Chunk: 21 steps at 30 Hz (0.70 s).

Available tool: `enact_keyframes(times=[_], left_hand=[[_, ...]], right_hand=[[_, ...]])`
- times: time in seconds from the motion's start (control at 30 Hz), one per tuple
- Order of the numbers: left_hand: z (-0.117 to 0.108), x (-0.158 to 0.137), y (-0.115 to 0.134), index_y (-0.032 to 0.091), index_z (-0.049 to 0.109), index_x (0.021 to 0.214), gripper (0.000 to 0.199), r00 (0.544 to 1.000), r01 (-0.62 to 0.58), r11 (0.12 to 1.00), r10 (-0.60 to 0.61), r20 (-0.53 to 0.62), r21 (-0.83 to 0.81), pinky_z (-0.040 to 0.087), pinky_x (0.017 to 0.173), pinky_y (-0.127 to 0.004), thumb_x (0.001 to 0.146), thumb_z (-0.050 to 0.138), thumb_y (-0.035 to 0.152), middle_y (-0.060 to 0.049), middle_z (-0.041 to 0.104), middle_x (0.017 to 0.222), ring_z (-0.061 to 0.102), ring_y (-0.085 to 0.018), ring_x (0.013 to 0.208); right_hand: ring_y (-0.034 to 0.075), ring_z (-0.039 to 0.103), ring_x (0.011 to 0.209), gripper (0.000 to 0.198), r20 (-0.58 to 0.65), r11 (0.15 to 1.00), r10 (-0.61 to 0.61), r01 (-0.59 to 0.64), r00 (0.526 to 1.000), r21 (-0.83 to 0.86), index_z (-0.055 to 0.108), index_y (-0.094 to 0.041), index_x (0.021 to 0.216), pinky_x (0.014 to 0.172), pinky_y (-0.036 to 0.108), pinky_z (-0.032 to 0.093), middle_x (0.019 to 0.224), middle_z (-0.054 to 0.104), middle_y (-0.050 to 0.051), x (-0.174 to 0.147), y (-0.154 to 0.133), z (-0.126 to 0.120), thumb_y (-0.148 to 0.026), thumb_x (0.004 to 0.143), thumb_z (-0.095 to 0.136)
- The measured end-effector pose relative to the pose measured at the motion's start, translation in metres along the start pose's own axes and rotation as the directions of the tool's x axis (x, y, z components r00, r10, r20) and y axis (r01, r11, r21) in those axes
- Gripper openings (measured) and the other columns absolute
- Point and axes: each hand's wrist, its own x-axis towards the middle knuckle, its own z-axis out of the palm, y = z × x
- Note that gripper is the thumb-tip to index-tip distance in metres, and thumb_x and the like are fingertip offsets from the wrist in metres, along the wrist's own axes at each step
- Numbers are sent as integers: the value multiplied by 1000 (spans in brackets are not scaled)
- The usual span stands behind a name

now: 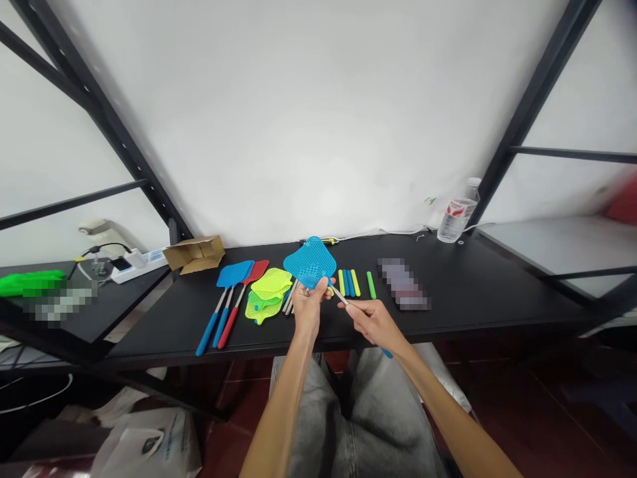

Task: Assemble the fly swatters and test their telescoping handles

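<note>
A blue perforated fly swatter head (311,262) is pinched at its neck by my left hand (309,304), above the desk's front part. My right hand (374,322) is closed round a metal rod (340,295) whose upper end meets that neck; how far it goes in is hidden by my fingers. Below the right hand a blue handle end (387,353) pokes out. Loose yellow and green swatter heads (271,282) lie stacked left of my left hand, with several bare metal rods (289,304) beside them. Handle grips (349,283) in yellow and blue lie behind my right hand, near a separate green grip (371,285).
Whole swatters, blue (213,328) and red (230,325), lie on the black desk (462,285) at left. An open cardboard box (196,254) and a power strip (144,264) stand farther left. A blurred-out item (403,284) and water bottle (458,214) are at right.
</note>
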Motion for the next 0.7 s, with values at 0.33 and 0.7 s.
enact_keyframes(times=[0.33,0.7], left_hand=[[10,-19,-9,15,68,91,30,990,94,987,-107,91,133,50,72,-27,80,71,42,-8,73,84,64,-13,67],[-4,-17,37,18,73,97,39,970,-152,665,-40,238,732,46,65,-26,89,53,51,-4,71,83,62,-16,69]], right_hand=[[7,36,29,47,-54,993,-88,83,995,-87,67,-13,105,31,19,24,46,44,-8,6,1,6,-55,92,50],[7,41,35,44,-68,996,-59,54,996,-71,66,-14,101,37,19,29,49,52,-5,6,4,1,-54,91,51]])
